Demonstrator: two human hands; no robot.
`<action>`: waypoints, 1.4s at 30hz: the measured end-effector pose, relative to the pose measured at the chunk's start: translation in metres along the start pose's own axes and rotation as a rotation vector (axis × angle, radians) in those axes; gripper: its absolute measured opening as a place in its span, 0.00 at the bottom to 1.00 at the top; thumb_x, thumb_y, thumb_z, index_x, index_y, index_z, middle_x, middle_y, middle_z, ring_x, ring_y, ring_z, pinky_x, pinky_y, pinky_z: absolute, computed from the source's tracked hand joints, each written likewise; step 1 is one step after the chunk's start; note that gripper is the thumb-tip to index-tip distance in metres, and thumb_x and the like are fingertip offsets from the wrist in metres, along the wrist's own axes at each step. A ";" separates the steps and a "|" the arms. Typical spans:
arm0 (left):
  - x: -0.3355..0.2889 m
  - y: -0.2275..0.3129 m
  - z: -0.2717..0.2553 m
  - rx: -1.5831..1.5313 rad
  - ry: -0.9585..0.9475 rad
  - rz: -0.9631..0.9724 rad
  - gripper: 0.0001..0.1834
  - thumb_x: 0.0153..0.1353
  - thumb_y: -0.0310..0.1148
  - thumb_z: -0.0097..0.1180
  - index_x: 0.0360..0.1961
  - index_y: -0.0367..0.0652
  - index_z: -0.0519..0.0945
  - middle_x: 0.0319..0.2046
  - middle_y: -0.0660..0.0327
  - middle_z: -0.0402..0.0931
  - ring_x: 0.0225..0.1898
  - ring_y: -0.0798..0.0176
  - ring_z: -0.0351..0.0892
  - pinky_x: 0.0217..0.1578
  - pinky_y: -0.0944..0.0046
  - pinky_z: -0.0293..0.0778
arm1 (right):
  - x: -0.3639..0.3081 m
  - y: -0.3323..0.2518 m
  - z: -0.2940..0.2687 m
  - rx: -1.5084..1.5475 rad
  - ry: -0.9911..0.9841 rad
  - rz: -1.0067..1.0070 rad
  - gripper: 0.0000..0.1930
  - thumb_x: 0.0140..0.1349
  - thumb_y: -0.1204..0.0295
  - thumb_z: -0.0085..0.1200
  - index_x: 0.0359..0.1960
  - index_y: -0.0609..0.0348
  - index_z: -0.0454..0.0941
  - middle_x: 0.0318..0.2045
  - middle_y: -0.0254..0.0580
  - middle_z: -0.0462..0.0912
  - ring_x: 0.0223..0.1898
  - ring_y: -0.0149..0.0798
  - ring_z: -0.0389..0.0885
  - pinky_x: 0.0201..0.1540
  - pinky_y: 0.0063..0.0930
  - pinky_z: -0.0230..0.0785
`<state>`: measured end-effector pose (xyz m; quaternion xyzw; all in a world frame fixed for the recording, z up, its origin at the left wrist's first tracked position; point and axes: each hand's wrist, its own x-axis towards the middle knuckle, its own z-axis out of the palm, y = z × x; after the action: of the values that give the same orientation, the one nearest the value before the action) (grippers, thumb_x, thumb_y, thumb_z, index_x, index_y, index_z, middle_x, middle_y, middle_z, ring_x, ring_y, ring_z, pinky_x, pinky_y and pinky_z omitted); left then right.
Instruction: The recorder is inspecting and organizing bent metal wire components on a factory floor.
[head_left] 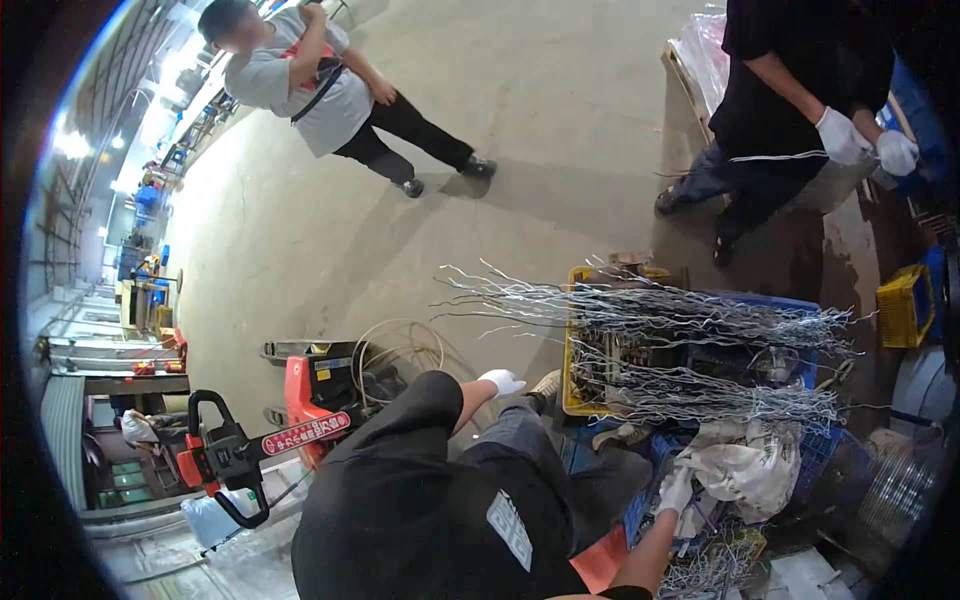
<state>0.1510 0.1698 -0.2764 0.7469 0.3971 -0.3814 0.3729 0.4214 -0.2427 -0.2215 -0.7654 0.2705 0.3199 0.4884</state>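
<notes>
My left hand (503, 383), in a white glove, hangs beside my thigh with its fingers loosely bent and nothing visible in it. To the right, my white-gloved right hand (675, 490) is at the near left edge of a crumpled white sack (748, 468), its fingers closed on the cloth as far as I can see. Beyond the sack lie two loose bundles of wavy silvery wires, a far bundle (660, 312) and a near bundle (710, 393). They rest across a yellow crate (570, 390) and a blue crate (808, 372). More tangled wire (715, 565) lies below the sack.
A red pallet jack (298, 390) and a coiled pale hose (400, 345) are at left, near a chainsaw (235, 455). One person (335, 95) stands far left; another (800, 110) at far right holds wires in gloved hands. A yellow bin (903, 305) stands at right.
</notes>
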 end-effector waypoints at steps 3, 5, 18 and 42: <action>0.003 0.010 0.015 -0.042 -0.013 -0.029 0.33 0.56 0.58 0.39 0.42 0.38 0.79 0.42 0.53 0.78 0.45 0.46 0.75 0.48 0.55 0.68 | 0.021 -0.029 0.009 -0.089 -0.013 -0.116 0.22 0.61 0.47 0.44 0.32 0.55 0.75 0.17 0.31 0.73 0.14 0.27 0.67 0.15 0.20 0.58; -0.009 0.039 0.005 -0.033 -0.043 -0.033 0.34 0.56 0.59 0.38 0.42 0.37 0.79 0.42 0.52 0.78 0.45 0.45 0.75 0.47 0.55 0.69 | 0.031 -0.056 0.004 -0.114 -0.016 -0.050 0.23 0.61 0.46 0.44 0.33 0.55 0.75 0.18 0.30 0.74 0.17 0.27 0.69 0.19 0.19 0.61; 0.000 0.051 0.063 -0.228 -0.139 -0.026 0.31 0.59 0.57 0.39 0.42 0.39 0.78 0.42 0.53 0.78 0.43 0.48 0.74 0.47 0.58 0.67 | 0.130 -0.165 -0.019 -0.139 0.175 -0.282 0.21 0.65 0.53 0.42 0.40 0.57 0.78 0.22 0.33 0.77 0.20 0.26 0.70 0.20 0.14 0.61; -0.007 -0.073 0.087 -0.834 -0.174 -0.430 0.16 0.63 0.44 0.47 0.29 0.41 0.76 0.20 0.66 0.70 0.19 0.73 0.64 0.21 0.74 0.61 | 0.289 -0.158 0.053 -0.595 0.318 -0.516 0.23 0.58 0.62 0.52 0.53 0.59 0.69 0.33 0.41 0.79 0.24 0.32 0.74 0.26 0.23 0.67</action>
<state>0.0600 0.1225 -0.3267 0.3997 0.6291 -0.3192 0.5853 0.7121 -0.1640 -0.3658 -0.9556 0.0377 0.1291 0.2623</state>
